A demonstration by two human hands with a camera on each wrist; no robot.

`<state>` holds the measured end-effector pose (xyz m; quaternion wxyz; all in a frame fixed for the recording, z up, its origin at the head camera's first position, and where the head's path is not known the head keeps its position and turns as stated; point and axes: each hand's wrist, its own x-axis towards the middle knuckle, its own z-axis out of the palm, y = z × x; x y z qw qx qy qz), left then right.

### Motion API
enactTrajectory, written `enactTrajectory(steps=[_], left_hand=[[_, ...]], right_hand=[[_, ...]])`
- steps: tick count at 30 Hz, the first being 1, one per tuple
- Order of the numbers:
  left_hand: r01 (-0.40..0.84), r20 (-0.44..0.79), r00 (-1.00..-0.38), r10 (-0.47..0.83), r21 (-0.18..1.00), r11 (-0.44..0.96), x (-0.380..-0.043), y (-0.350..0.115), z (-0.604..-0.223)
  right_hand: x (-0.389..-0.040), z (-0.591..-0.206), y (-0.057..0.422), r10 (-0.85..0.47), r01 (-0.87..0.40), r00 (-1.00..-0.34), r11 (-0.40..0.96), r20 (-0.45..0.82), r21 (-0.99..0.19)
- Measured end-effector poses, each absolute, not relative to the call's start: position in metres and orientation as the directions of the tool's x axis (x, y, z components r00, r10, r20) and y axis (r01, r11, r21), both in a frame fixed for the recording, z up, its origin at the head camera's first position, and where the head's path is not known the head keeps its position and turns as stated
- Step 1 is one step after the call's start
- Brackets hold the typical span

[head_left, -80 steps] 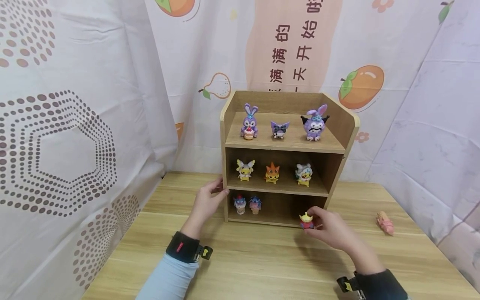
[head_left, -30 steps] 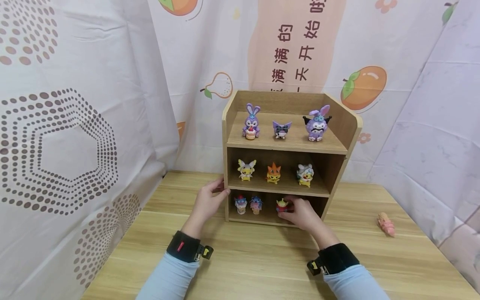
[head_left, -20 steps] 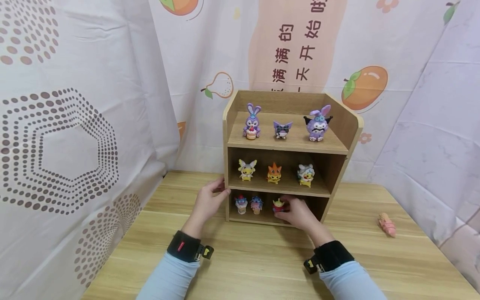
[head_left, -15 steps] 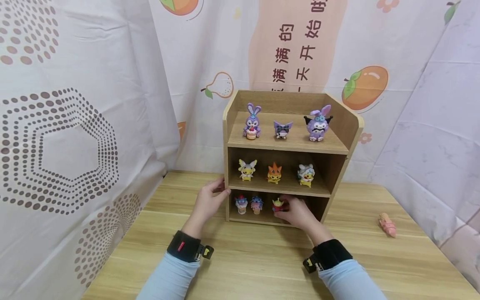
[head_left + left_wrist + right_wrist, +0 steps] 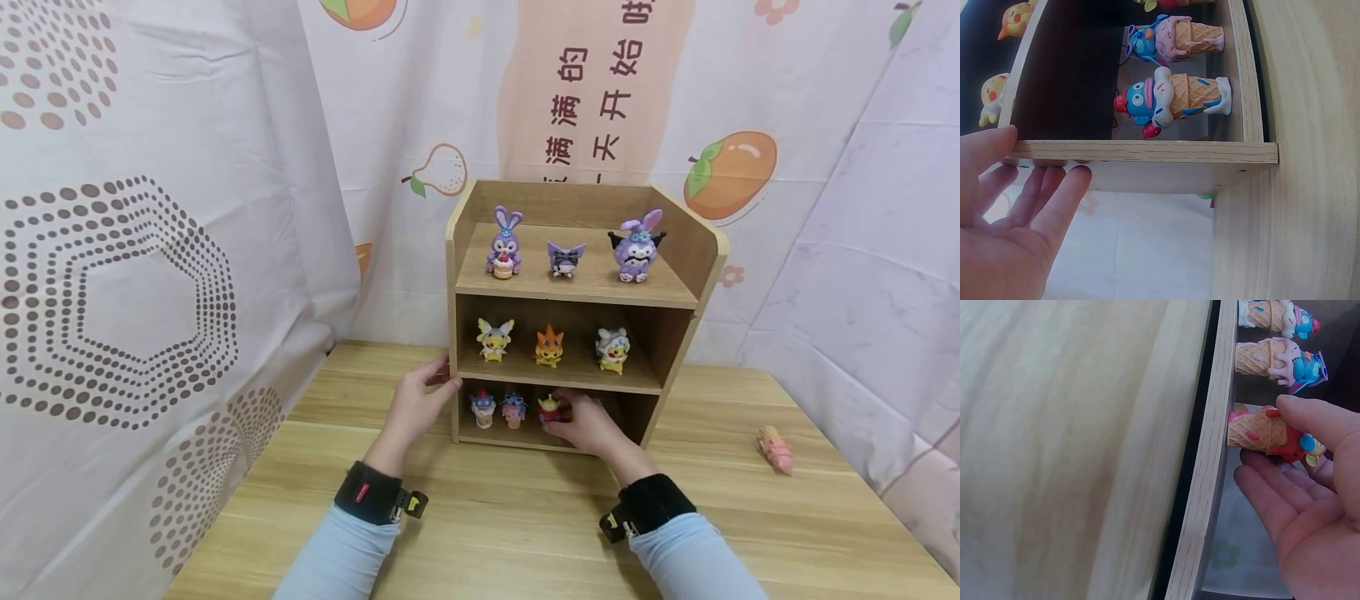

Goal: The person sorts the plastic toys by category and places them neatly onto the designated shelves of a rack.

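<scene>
My right hand (image 5: pixel 587 425) pinches a red figurine (image 5: pixel 1260 432) with a yellow-green head and a waffle-cone base, thumb on one side and fingers on the other. In the right wrist view it stands upright in the bottom compartment, its base near the front lip. Beside it are two blue-headed cone figurines, one with white icing (image 5: pixel 1179 100) and one with pink icing (image 5: pixel 1175 37). My left hand (image 5: pixel 416 404) rests against the left side of the wooden shelf (image 5: pixel 577 298), thumb at the front edge and extended fingers along the outer face.
Three purple figurines, including a rabbit with a cake (image 5: pixel 504 250), stand on the top level. On the middle level are three more, an orange spiky one (image 5: pixel 549 346) in the centre. A pink cone-shaped piece (image 5: pixel 775 450) lies on the table (image 5: pixel 517 525) at right.
My right hand has carried the red figurine from in front of the shelf into the bottom compartment, then leftward toward the other two cone figurines. My left hand has stayed at the shelf's side.
</scene>
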<state>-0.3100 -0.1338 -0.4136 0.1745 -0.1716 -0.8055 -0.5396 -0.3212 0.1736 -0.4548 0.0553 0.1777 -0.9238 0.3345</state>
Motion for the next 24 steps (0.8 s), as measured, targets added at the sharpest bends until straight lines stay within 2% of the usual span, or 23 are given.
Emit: enactTrajectory(steps=[14,24], left_hand=[[0.459,0.46,-0.883,0.091,0.811,0.363,-0.31,-0.1341,-0.4135],[0.46,0.46,-0.883,0.092,0.811,0.362,-0.3086,-0.1341,-0.4123]], right_hand=[[-0.3222,-0.4531,0.1758,-0.297,-0.34,-0.939,0.727,0.174,-0.596],[-0.3174,-0.452,0.1763,-0.308,-0.377,-0.926,0.707,0.219,-0.599]])
